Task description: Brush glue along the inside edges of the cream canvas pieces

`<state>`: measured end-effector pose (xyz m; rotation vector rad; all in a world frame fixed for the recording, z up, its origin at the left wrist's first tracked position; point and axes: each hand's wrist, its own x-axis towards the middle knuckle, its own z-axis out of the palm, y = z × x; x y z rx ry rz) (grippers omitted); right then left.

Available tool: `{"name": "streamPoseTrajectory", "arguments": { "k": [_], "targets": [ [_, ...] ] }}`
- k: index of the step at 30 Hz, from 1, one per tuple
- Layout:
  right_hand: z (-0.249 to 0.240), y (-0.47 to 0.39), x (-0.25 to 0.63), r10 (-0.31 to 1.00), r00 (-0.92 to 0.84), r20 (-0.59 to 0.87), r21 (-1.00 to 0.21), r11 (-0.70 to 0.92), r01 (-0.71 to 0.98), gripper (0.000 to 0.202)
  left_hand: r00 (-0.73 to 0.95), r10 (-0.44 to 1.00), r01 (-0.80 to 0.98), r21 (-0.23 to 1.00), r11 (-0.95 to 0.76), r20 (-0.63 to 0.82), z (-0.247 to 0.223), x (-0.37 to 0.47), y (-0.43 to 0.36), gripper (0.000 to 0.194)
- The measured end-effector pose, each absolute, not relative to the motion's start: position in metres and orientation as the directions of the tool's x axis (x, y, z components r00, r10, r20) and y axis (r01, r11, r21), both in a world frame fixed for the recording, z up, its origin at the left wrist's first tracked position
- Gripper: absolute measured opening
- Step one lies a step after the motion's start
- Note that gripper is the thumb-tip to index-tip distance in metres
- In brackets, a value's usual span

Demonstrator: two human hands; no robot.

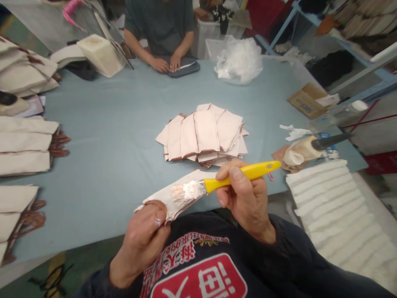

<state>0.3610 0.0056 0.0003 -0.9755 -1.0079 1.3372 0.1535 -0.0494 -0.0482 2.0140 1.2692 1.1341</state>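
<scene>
While the left hand [145,234] pinches the near corner of a cream fabric piece [173,194], fingers curled tight on it, the right hand [245,194] is closed around the yellow handle of a brush [217,182]. The bristles, coated pale, rest on the upper face of the piece near its middle. The piece is held above the near edge of the desk [118,124], tilted, its far end rising toward the right.

Just beyond the brush lies a fanned stack [203,134] of similar pieces with brown edges, clear of the hands. A wide bare strip of grey-blue desk runs left of the stack up to the cream bags [25,142] lined along the left edge. At the right edge sit a white ribbed pad [331,207], overhanging the near corner, and a glue pot [302,151] with a dark handle. At the far edge, another person's hands [167,64] press on a dark flat item; a crumpled plastic bag [238,60] lies to their right.
</scene>
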Motion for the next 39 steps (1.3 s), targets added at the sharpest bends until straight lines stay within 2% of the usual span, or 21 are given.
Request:
{"name": "streamPoseTrajectory", "arguments": {
  "k": [5,10,12,15,21,25,27,30,32,36,39],
  "targets": [
    [0.003,0.002,0.363,0.982,-0.187,-0.013,-0.953,-0.069,-0.295,0.033,0.219,0.890,0.515,0.727,-0.454,0.401,-0.045,0.161,-0.045,0.027],
    [-0.001,0.006,0.371,0.997,-0.050,0.058,-0.963,0.042,-0.267,0.033,0.149,0.925,0.575,0.731,-0.368,0.349,-0.051,0.166,-0.043,0.028],
    [-0.002,0.008,0.373,0.994,-0.089,0.056,-0.962,0.030,-0.271,0.031,0.149,0.935,0.594,0.727,-0.345,0.322,-0.052,0.168,-0.041,0.029],
    [-0.003,0.010,0.375,0.980,-0.199,0.031,-0.955,-0.030,-0.296,0.032,0.176,0.925,0.572,0.730,-0.375,0.337,-0.050,0.171,-0.036,0.028],
    [-0.010,0.014,0.383,0.987,-0.154,0.043,-0.961,-0.001,-0.276,0.031,0.233,0.898,0.548,0.712,-0.439,0.375,-0.047,0.178,-0.026,0.028],
    [-0.012,0.010,0.387,0.946,-0.321,0.048,-0.960,-0.045,-0.276,0.028,0.289,0.867,0.528,0.687,-0.499,0.407,-0.045,0.181,-0.020,0.028],
    [-0.009,0.012,0.389,0.954,-0.295,0.057,-0.956,-0.034,-0.293,0.027,0.285,0.859,0.542,0.667,-0.511,0.426,-0.043,0.182,-0.018,0.029],
    [-0.006,0.018,0.392,0.987,-0.132,0.096,-0.949,0.050,-0.312,0.029,0.266,0.855,0.569,0.644,-0.512,0.445,-0.043,0.185,-0.016,0.029],
    [-0.007,0.022,0.392,0.986,-0.095,0.134,-0.948,0.099,-0.303,0.028,0.262,0.856,0.569,0.645,-0.511,0.447,-0.046,0.186,-0.015,0.029],
    [-0.015,0.032,0.392,0.972,-0.200,0.125,-0.961,0.069,-0.268,0.029,0.218,0.914,0.578,0.709,-0.403,0.342,-0.049,0.190,-0.013,0.025],
    [-0.016,0.048,0.402,0.987,-0.062,0.148,-0.964,0.130,-0.232,0.034,0.112,0.987,0.527,0.835,-0.159,0.117,-0.041,0.195,-0.005,0.019]
  ]
}}
